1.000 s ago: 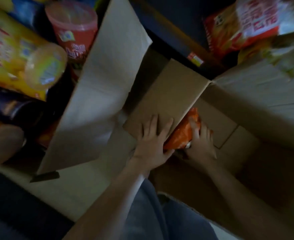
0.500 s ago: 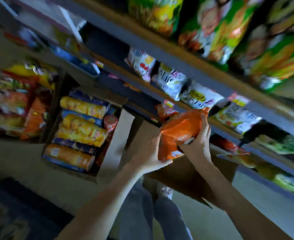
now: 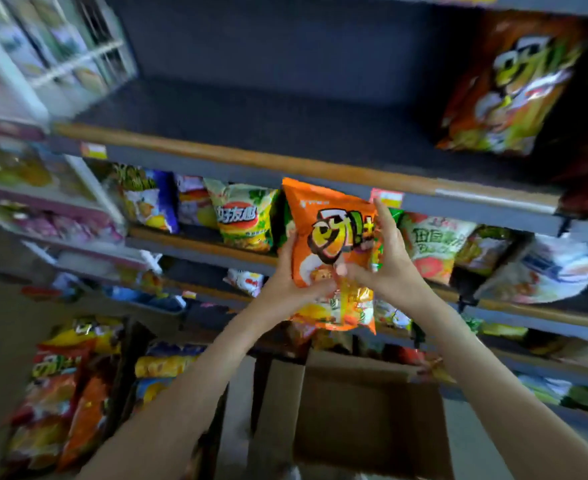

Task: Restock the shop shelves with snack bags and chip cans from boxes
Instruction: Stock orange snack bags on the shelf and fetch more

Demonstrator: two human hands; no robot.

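Observation:
An orange snack bag [image 3: 330, 237] is held upright in front of the shelves, just below the edge of the dark upper shelf [image 3: 251, 119]. My left hand [image 3: 296, 282] grips its lower left side. My right hand [image 3: 386, 261] grips its right edge, fingers stretched up along it. A matching orange bag [image 3: 507, 84] stands at the right of that upper shelf. Below my arms sits an open cardboard box [image 3: 351, 407].
The shelf below holds a row of green, white and blue snack bags [image 3: 244, 220]. Lower left, boxes hold orange and yellow bags [image 3: 60, 386] and chip cans [image 3: 164, 365]. A white wire rack [image 3: 60, 57] stands at upper left. The upper shelf's left and middle are bare.
Both hands took the orange bag out of the cardboard box and lifted it to the level of the upper shelves. My view swung up from the box to the shelving.

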